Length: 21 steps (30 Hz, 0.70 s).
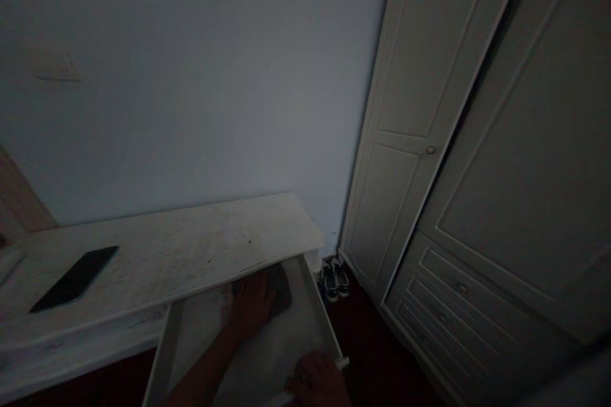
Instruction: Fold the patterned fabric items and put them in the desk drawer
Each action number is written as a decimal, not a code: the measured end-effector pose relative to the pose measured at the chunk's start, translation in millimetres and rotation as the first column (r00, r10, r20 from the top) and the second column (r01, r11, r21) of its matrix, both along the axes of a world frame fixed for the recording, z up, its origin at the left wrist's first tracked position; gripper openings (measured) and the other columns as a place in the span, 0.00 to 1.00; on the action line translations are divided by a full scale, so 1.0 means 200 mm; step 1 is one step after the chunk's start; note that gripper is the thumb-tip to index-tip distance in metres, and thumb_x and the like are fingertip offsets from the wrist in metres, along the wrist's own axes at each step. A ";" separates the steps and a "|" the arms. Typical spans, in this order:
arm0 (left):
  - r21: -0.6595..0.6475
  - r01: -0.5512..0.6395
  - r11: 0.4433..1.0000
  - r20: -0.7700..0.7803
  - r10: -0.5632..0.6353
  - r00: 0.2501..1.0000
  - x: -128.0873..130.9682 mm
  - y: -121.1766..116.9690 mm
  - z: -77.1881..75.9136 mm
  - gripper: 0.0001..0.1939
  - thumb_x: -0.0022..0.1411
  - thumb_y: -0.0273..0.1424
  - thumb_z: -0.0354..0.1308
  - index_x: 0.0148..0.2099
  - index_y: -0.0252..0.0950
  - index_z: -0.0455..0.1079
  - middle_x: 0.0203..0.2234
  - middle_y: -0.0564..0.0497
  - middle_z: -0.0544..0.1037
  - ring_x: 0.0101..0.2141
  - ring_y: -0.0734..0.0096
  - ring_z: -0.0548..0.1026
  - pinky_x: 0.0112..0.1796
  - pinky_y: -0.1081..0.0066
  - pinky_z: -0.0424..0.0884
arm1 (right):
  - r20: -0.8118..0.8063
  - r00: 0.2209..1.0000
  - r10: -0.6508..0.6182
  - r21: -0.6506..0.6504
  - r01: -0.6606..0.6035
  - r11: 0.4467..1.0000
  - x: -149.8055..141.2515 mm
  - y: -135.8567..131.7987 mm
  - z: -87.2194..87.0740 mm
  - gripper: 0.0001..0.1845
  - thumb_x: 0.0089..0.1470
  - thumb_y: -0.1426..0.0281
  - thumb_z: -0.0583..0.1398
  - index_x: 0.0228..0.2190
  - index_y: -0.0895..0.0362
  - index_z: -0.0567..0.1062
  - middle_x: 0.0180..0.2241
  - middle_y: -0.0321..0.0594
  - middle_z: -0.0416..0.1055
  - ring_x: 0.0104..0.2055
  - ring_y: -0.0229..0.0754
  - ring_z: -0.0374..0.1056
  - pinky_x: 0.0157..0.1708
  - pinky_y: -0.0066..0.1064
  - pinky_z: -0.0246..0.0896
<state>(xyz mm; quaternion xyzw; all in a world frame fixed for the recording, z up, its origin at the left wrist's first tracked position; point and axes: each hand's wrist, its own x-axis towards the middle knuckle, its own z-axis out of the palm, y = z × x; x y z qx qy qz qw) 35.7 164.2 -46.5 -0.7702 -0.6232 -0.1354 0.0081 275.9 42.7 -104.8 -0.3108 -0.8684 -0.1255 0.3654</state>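
A white drawer [281, 346] is pulled out from under the white desk. Inside it, near the back, my left hand [252, 302] lies over a dark grey, cloth-like piece [280, 292] with a rounded corner. The thumb presses on its right part; the fingertips are hard to see in the dim light. A small pale patch [224, 305] shows just left of that hand. At the drawer's front edge my right hand [317, 378] is closed over the top of the front panel [279, 399], near its right end.
On the desk top [200, 235], which has smudges and dark specks, a flat black tablet-like object [76, 280] lies at left. Dark shoes with white trim [333, 280] stand on the floor beyond the desk's right end. A pale wardrobe [405, 140] with drawers [453, 305] rises at right.
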 end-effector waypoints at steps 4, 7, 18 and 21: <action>-0.033 0.047 0.998 0.020 -0.047 0.999 0.16 0.05 0.03 0.33 0.73 0.36 0.45 0.75 0.31 0.57 0.73 0.38 0.64 0.72 0.51 0.61 0.72 0.47 0.54 | -0.124 0.992 -0.002 0.104 0.015 0.994 -0.03 -0.01 0.03 0.07 0.67 0.64 0.65 0.35 0.50 0.76 0.30 0.33 0.69 0.31 0.40 0.62 0.32 0.36 0.48; -0.089 0.095 0.991 0.041 -0.092 0.995 0.27 0.08 0.08 0.36 0.70 0.34 0.46 0.77 0.30 0.54 0.74 0.40 0.60 0.73 0.53 0.59 0.73 0.50 0.52 | -0.158 0.987 -0.039 0.123 0.059 0.991 -0.04 -0.02 0.03 0.09 0.66 0.66 0.65 0.32 0.52 0.75 0.29 0.32 0.69 0.30 0.39 0.62 0.32 0.35 0.48; -0.291 0.330 0.898 0.143 -0.300 0.943 0.36 -0.02 0.18 0.41 0.65 0.36 0.50 0.77 0.30 0.52 0.77 0.39 0.55 0.75 0.48 0.53 0.74 0.48 0.46 | -0.056 0.996 -0.065 0.207 0.075 0.975 0.01 -0.01 0.04 0.08 0.61 0.69 0.68 0.32 0.50 0.74 0.27 0.31 0.68 0.30 0.39 0.62 0.32 0.34 0.50; -0.316 0.384 0.868 0.169 -0.347 0.923 0.37 -0.13 0.20 0.39 0.66 0.41 0.52 0.76 0.34 0.55 0.76 0.38 0.58 0.73 0.43 0.56 0.72 0.42 0.49 | -0.095 0.992 -0.083 0.272 0.106 0.956 0.03 -0.02 0.03 0.09 0.62 0.69 0.66 0.30 0.51 0.72 0.25 0.32 0.66 0.28 0.39 0.60 0.30 0.34 0.48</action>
